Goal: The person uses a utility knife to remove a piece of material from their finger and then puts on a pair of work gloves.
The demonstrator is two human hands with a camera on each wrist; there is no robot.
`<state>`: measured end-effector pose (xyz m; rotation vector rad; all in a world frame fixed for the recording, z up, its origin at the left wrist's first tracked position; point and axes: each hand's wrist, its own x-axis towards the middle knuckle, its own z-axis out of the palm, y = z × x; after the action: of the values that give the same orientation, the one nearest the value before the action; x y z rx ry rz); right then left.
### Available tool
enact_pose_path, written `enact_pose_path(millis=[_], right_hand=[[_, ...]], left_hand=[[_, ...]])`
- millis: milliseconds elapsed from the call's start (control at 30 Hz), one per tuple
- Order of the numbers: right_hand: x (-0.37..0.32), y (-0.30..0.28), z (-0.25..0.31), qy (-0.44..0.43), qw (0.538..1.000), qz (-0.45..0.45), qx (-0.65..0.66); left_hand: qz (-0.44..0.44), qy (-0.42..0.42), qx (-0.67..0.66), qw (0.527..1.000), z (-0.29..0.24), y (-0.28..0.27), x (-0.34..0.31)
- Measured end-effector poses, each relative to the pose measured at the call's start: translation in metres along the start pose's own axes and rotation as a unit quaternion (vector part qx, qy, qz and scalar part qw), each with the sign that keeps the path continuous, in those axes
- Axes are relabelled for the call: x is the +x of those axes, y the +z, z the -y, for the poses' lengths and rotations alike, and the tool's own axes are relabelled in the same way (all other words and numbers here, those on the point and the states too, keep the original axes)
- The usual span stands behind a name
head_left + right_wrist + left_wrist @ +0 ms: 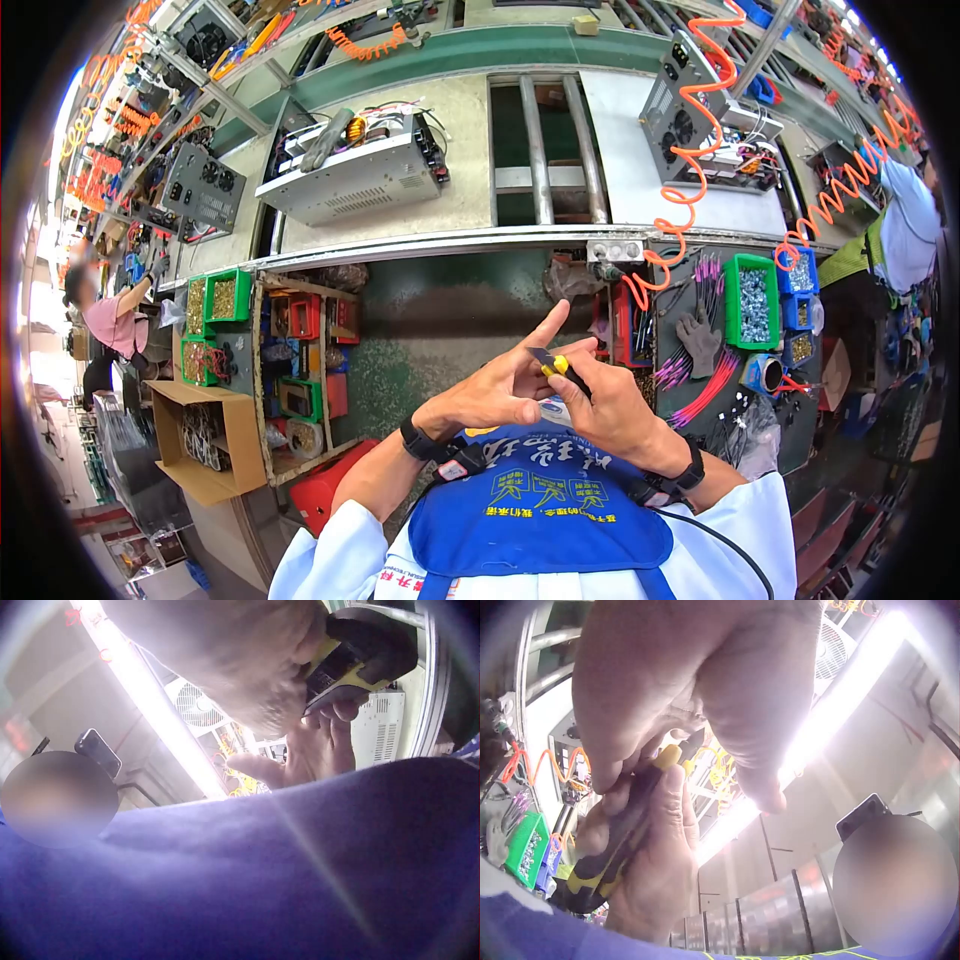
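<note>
My right hand [612, 402] grips pliers [560, 366] with yellow-and-black handles in front of the chest, thumb pressed along the handle. The dark tip of the tool points at the palm side of my left hand [495, 388]. That hand is held out with its index finger stretched forward and its thumb apart. In the left wrist view the tip of the pliers [667, 757] reaches under the left fingers, which partly hide it. The right wrist view shows the thick handle [367, 656] up close, with the left hand [319, 750] behind it.
Metal-cased units [350, 180] with exposed wiring stand on the bench ahead. A coiled orange hose [690, 190] hangs at the right. Beside me are a green bin of screws [752, 302], a grey glove [698, 342] and red wires [708, 392]. A cardboard box [235, 440] stands at the left.
</note>
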<state>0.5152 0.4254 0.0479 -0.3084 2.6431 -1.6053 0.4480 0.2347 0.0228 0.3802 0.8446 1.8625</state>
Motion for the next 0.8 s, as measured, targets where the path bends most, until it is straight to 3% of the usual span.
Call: enact_pose_path(millis=[300,467,600,700,800], right_hand=[[0.008,-0.001,0.004,-0.002,0.999,-0.025,0.028],[0.008,-0.002,-0.002,-0.023,0.999,0.024,0.002],[0.013,-0.007,0.011,0.048,0.998,0.013,0.039],[0.016,0.003,0.003,-0.006,0.999,-0.013,0.034],[0.014,0.002,0.000,-0.012,0.999,0.025,-0.023]], left_hand=[[0.010,0.023,0.028,0.999,-0.001,-0.003,0.001],[0.010,0.020,0.021,1.000,-0.004,-0.002,-0.001],[0.005,0.032,0.041,0.999,-0.009,-0.004,-0.002],[-0.005,0.022,0.043,0.999,-0.009,-0.006,-0.002],[-0.007,0.007,0.032,0.999,-0.008,-0.007,-0.005]])
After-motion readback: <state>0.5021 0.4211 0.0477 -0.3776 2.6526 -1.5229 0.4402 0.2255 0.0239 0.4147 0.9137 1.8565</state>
